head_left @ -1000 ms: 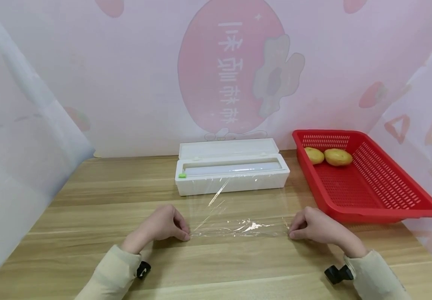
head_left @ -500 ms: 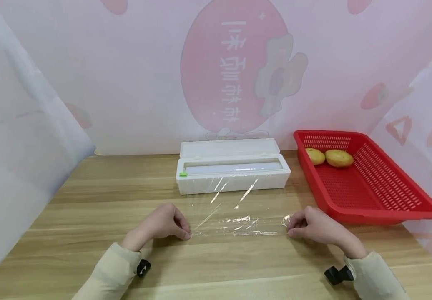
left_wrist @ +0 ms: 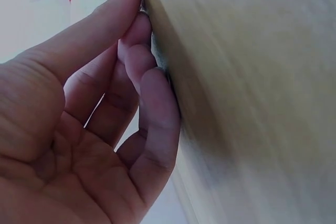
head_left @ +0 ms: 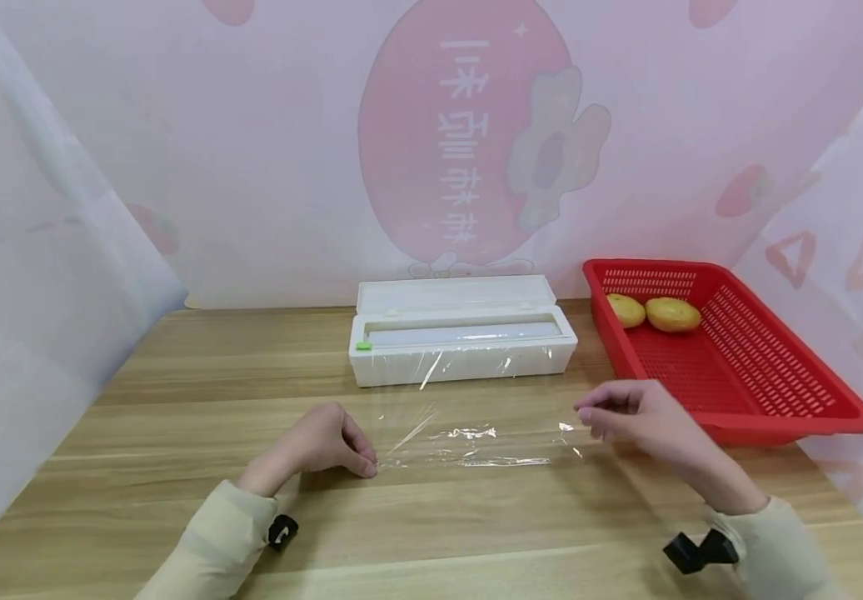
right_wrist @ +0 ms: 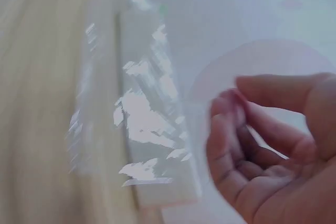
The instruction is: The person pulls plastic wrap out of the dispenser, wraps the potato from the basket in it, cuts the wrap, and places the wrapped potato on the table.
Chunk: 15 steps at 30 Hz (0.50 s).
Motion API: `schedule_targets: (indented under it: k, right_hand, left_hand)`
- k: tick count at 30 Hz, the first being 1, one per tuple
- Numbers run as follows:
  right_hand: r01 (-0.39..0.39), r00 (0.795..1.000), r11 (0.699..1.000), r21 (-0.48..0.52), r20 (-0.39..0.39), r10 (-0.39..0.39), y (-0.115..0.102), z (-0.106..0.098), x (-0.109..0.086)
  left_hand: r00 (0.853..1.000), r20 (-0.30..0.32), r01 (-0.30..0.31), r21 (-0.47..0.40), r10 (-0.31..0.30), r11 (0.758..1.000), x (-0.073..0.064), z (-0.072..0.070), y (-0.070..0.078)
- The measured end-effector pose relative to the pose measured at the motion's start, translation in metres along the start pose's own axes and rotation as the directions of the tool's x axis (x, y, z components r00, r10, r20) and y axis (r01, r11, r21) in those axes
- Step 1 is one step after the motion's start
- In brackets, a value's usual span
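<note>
A sheet of clear cling film [head_left: 469, 435] stretches from the white dispenser box [head_left: 469, 364] over the wooden table. Thumb and fingertips of my left hand [head_left: 321, 443] pinch its near left corner, low against the tabletop; the left wrist view shows these fingers resting on the wood. My right hand [head_left: 645, 421] is lifted just beyond the film's right edge, and no film shows between its loosely bent fingers. In the right wrist view the glinting film [right_wrist: 147, 119] lies apart from that hand [right_wrist: 273, 145]. A white roll [head_left: 465, 334] lies inside the box under its raised lid [head_left: 456, 293].
At the right stands a red perforated basket [head_left: 784, 354] holding two yellow oval potato-like things [head_left: 671, 315]. A small green piece [head_left: 364, 345] sits at the box's left end. Behind the table [head_left: 199, 375] hangs a pink printed backdrop [head_left: 266, 167].
My right hand has let go of the film's near right corner and moved up and away from the table. That corner now lies loose. My left hand stays in place.
</note>
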State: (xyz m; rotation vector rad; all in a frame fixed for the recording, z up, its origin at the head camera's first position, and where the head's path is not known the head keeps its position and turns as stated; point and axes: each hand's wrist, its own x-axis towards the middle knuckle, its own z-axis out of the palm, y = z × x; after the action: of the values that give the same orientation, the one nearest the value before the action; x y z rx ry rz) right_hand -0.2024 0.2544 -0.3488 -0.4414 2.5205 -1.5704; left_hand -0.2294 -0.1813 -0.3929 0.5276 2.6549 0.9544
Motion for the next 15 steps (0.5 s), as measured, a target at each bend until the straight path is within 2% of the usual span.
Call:
schedule_targets:
  k: [2,5,7,9,10,13,14,15]
  right_hand:
    - [-0.019,0.999,0.996,0.093,-0.036,0.022,-0.013,-0.011,-0.003]
    - [-0.028,0.995,0.986,0.165,-0.085,0.042,-0.032,-0.035,-0.004]
    - [-0.008,0.995,0.973,0.231,-0.099,0.031,-0.04,-0.055,-0.001]
    - [0.059,0.996,0.948,0.312,-0.089,-0.033,-0.044,-0.077,0.005]
    - [0.101,0.993,0.924,0.368,-0.087,-0.074,-0.045,-0.09,0.009]
    - [0.195,0.978,0.813,0.548,-0.045,-0.204,-0.045,-0.129,0.028]
    - [0.209,0.971,0.789,0.578,-0.028,-0.237,-0.045,-0.142,0.035]
    - [0.218,0.967,0.783,0.582,-0.018,-0.255,-0.043,-0.154,0.042]
  left_hand:
    - [1.0,-0.002,0.008,-0.003,-0.008,1.0,0.0,0.0,0.0]
    - [1.0,-0.005,0.017,-0.004,-0.017,1.0,-0.001,0.0,0.0]
    - [1.0,-0.005,0.021,-0.002,-0.021,1.0,-0.002,0.0,0.0]
    - [1.0,-0.006,0.025,0.003,-0.025,1.0,-0.002,0.0,0.001]
    - [1.0,-0.007,0.026,0.007,-0.026,1.0,-0.002,0.0,0.001]
    - [1.0,-0.007,0.024,0.009,-0.024,1.0,-0.003,0.0,0.003]
    - [1.0,-0.007,0.024,0.008,-0.024,1.0,-0.003,0.0,0.004]
    - [1.0,-0.007,0.023,0.004,-0.023,1.0,-0.003,0.001,0.005]
